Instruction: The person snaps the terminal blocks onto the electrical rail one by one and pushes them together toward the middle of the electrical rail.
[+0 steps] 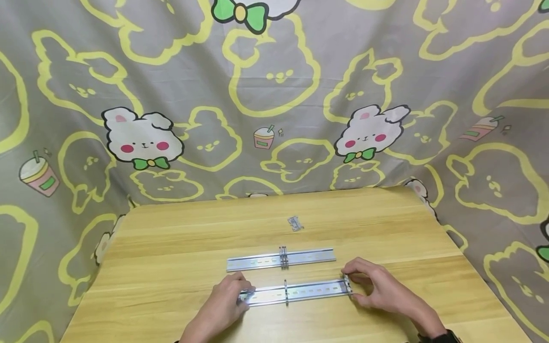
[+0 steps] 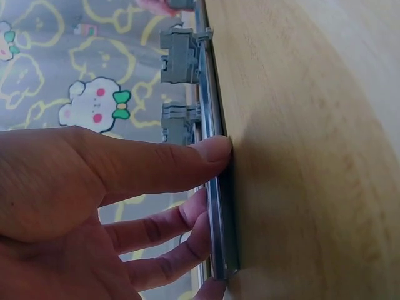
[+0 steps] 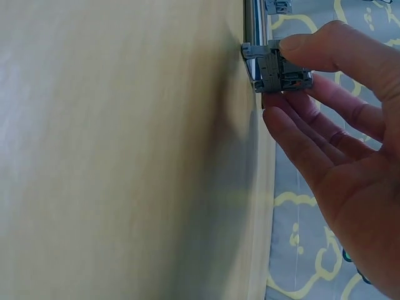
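A slotted metal DIN rail [image 1: 317, 289] lies crosswise on the table between both hands. My left hand [image 1: 223, 299] grips its left end, thumb [image 2: 212, 149] along the near edge and fingers at the far side. At the right end, my right hand [image 1: 379, 287] pinches a grey rail-mount terminal block [image 3: 272, 67] between thumb and fingers; the block sits across the rail. Another thin grey block [image 1: 286, 291] stands upright near the rail's middle. Behind lies a second DIN rail [image 1: 253, 263] with several grey blocks [image 1: 284, 257] grouped at its middle.
A loose grey piece [image 1: 295, 223] lies flat farther back on the wooden table [image 1: 180, 243]. A patterned grey curtain [image 1: 206, 95] hangs along the table's back and sides.
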